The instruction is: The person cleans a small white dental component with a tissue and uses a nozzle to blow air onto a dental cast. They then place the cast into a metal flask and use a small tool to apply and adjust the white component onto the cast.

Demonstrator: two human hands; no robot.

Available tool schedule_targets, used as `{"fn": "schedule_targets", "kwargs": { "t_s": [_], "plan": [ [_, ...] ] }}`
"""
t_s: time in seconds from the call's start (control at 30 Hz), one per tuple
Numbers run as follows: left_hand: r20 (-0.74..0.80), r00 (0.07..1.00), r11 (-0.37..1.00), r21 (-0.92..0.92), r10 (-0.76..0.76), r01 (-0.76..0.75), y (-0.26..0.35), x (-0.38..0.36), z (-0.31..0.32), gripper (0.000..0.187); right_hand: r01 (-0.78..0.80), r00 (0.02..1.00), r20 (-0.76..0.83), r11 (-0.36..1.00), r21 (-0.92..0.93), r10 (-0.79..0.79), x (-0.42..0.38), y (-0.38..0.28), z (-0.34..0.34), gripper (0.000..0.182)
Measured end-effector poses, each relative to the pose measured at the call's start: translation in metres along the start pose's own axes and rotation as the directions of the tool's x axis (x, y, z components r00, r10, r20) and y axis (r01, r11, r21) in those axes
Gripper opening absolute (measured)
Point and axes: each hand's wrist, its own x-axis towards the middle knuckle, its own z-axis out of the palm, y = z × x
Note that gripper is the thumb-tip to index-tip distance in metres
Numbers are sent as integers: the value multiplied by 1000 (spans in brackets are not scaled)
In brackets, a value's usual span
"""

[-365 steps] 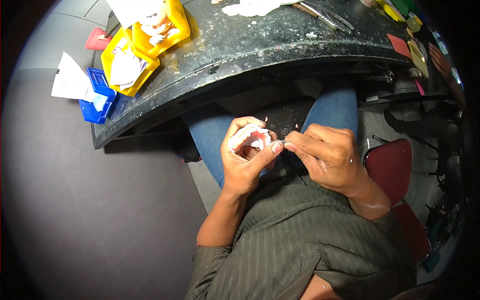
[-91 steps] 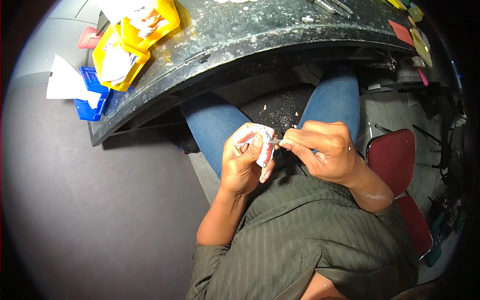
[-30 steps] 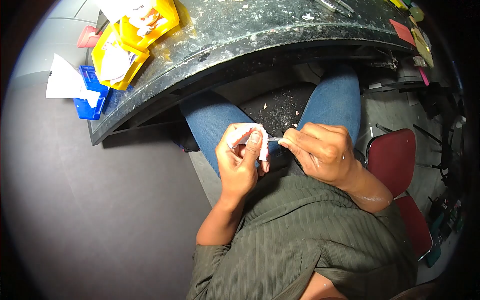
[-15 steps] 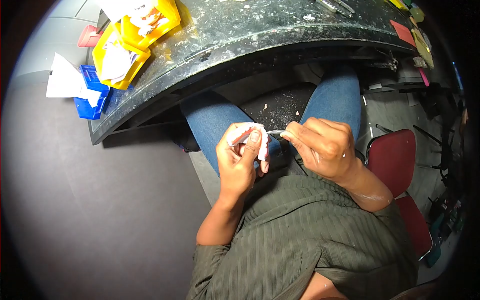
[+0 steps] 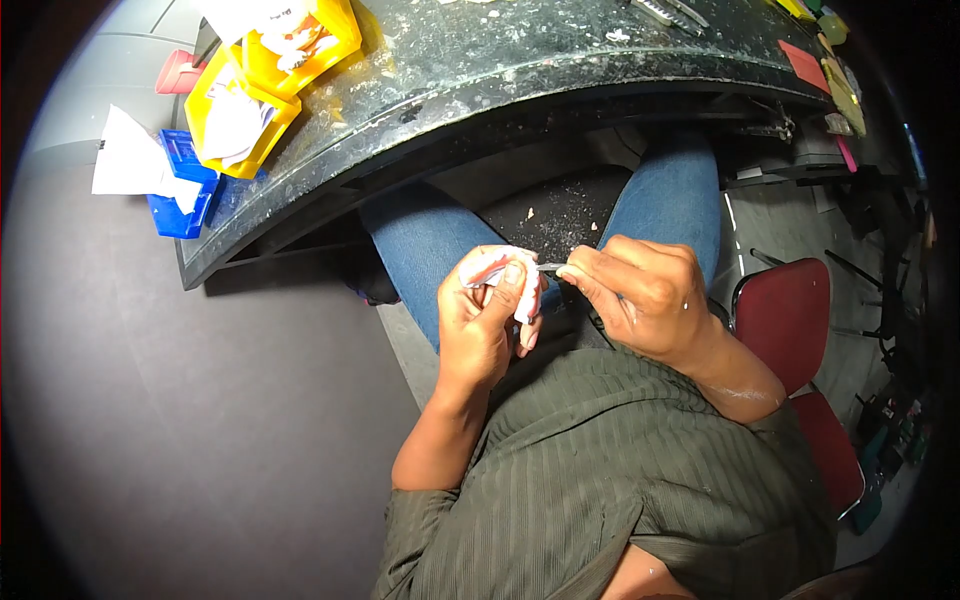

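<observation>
Above my lap, my left hand (image 5: 478,325) is closed around a white, horseshoe-shaped dental cast (image 5: 530,300) with pink-red along its inner curve. The thumb presses on the inside of the arch, and the other fingers support it from beneath. My right hand (image 5: 645,295) pinches a slim metal carving tool (image 5: 550,267), most of which the fingers hide. Its tip meets the outer right side of the cast; the exact shape of the blade is too small to make out.
A dark, white-spattered workbench (image 5: 480,75) curves across the top. Yellow bins (image 5: 207,140) and a blue bin (image 5: 180,222) holding papers stand at its left end. White crumbs lie on the dark surface (image 5: 550,215) between my knees. Red chairs (image 5: 785,320) are on the right.
The dental cast has turned slightly in my left hand and shifted a little to the right. My right hand has barely moved, keeping the tool at the cast's side.
</observation>
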Motion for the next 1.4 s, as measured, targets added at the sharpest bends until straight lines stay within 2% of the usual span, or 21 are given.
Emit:
{"fn": "schedule_targets", "kwargs": {
  "t_s": [0.2, 0.27, 0.3, 0.33, 0.4, 0.67, 0.83, 1.13, 1.4],
  "plan": [
    [81, 995, 991, -114, -58, 67, 1, 1, -2, 19, -22, 998, -64, 1000, -22, 21, 0, 12, 10, 12],
    [96, 994, 990, -122, -56, 68, 3, 0, -2, 19, -119, 987, -97, 989, 91, 127, 0, 17, 11, 9],
    [114, 993, 989, -137, -44, 59, 2, 2, -4, 19, -85, 986, -125, 974, 210, 113, -1, 16, 13, 7],
    [134, 990, 987, -152, -32, 53, 1, 2, -5, 19, -88, 986, -122, 973, 213, 115, -1, 13, 11, 7],
    [122, 991, 984, -163, -50, 70, 0, 2, -5, 20, -57, 998, -21, 961, 269, 65, -1, 5, 2, 6],
    [116, 992, 993, -97, -58, 69, -3, 3, -7, 22, -51, 999, 16, 984, 173, 49, -4, 2, -2, 11],
    [167, 984, 984, -154, -67, 94, -2, 3, -8, 20, -9, 998, -55, 994, 112, 15, -3, 5, 3, 10],
    [155, 982, 980, -154, -106, 130, 2, 4, -8, 21, -50, 999, -1, 970, 238, 52, -5, 4, -2, 9],
    [192, 974, 973, -173, -116, 150, 2, 2, -7, 21, -35, 999, -20, 976, 216, 40, -5, 5, -1, 9]
  ]
}}
